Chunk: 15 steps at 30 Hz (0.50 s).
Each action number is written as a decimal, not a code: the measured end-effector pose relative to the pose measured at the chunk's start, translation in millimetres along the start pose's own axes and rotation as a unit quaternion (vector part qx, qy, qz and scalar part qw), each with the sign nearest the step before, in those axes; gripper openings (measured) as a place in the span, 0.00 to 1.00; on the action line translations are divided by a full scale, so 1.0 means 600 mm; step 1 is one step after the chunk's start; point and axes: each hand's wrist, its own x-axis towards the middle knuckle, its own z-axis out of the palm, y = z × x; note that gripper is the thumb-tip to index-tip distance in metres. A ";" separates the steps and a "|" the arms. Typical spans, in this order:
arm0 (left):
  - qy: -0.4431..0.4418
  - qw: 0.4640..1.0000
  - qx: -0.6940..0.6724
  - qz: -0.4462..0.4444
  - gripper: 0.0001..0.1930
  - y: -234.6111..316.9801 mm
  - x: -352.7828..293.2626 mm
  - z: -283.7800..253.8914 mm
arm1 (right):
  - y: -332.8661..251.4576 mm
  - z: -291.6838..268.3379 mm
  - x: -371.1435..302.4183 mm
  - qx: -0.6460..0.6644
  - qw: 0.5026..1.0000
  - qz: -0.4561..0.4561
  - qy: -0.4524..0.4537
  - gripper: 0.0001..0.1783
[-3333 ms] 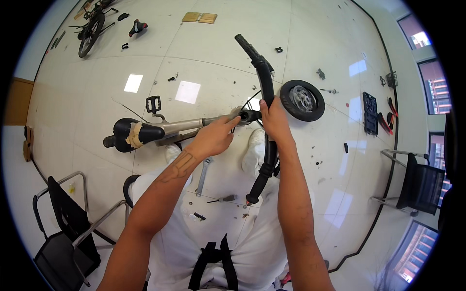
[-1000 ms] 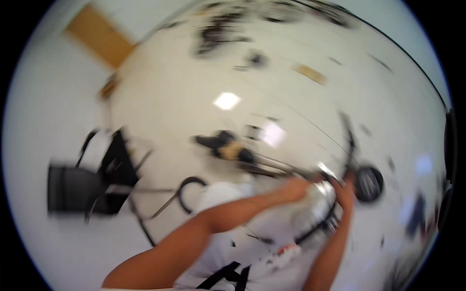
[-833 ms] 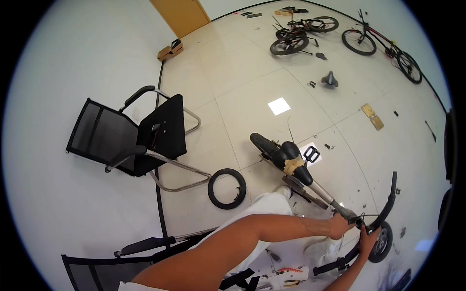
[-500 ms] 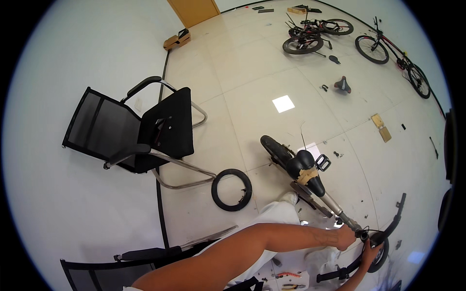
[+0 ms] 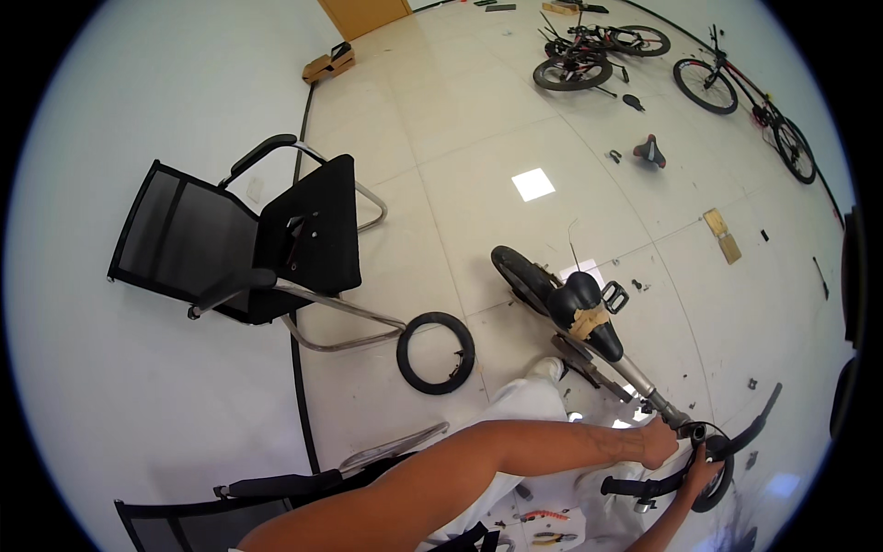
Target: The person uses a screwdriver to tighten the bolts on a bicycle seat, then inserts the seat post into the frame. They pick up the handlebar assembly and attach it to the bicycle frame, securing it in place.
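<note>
A small bicycle with a worn black saddle [image 5: 589, 317], patched with tan tape, stands before me, rear wheel [image 5: 521, 276] pointing away. My left hand [image 5: 660, 443] is closed at the front end of its silver-grey frame [image 5: 635, 375], most of its fingers hidden. Just right of it, my right hand [image 5: 704, 471] wraps around the middle of the black handlebar [image 5: 747, 437], thumb up beside the stem. Below the bar the front wheel [image 5: 716, 497] partly shows. One bar end, with a grip [image 5: 625, 485], points back toward my legs; the other reaches out to the right.
A black tyre [image 5: 406, 354] lies left of the bicycle, beside a black chair [image 5: 313, 230]. Orange-handled pliers [image 5: 555, 538] lie near my feet. Small parts [image 5: 639, 285], a loose saddle [image 5: 650, 152] and a cardboard box [image 5: 722, 236] are on the floor; more bicycles [image 5: 575, 72] lie farther back.
The handlebar has turned clockwise: its left grip swung forward and its right end came back slightly. Both hands stay at the bicycle's front. The whole view has shifted a little.
</note>
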 end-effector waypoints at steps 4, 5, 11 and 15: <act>-0.029 0.999 -0.001 0.015 0.09 0.004 0.026 0.027 | 0.013 -0.004 -0.001 -0.099 0.992 -0.014 0.073 0.44; -0.025 1.000 -0.014 0.005 0.08 -0.011 0.030 0.042 | -0.015 -0.008 -0.011 -0.037 0.999 0.013 -0.020 0.47; -0.076 0.995 0.010 -0.068 0.17 -0.009 0.031 -0.029 | -0.036 0.016 -0.038 0.012 0.999 0.052 0.003 0.55; 0.053 0.998 0.018 0.034 0.23 -0.022 0.053 0.007 | -0.029 0.021 -0.020 -0.026 0.999 -0.019 0.007 0.46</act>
